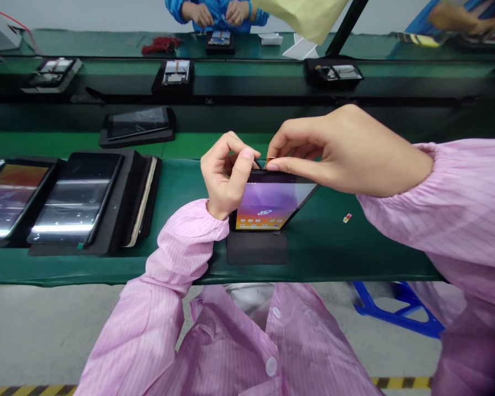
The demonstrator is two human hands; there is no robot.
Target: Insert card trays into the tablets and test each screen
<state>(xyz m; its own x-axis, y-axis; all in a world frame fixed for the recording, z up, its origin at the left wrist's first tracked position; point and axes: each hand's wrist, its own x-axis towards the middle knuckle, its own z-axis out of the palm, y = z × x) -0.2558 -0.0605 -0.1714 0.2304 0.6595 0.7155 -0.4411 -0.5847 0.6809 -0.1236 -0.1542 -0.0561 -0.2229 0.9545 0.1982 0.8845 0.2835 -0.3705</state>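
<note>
Green conveyor belt [325, 242]: two tablets in black cases [76, 198], dark mat [257, 248] under tilted tablet [272, 206], small orange-white label [347, 218].

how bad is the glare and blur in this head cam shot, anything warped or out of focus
In the head view, white strip-light glare streaks the glossy black tablet at left; the purple-wallpapered tablet shows little glare; the left hand and right hand look sharp; the pale yellow sheet at the top edge is blurred; wide-angle distortion stretches the pink striped sleeve toward the right edge
</note>
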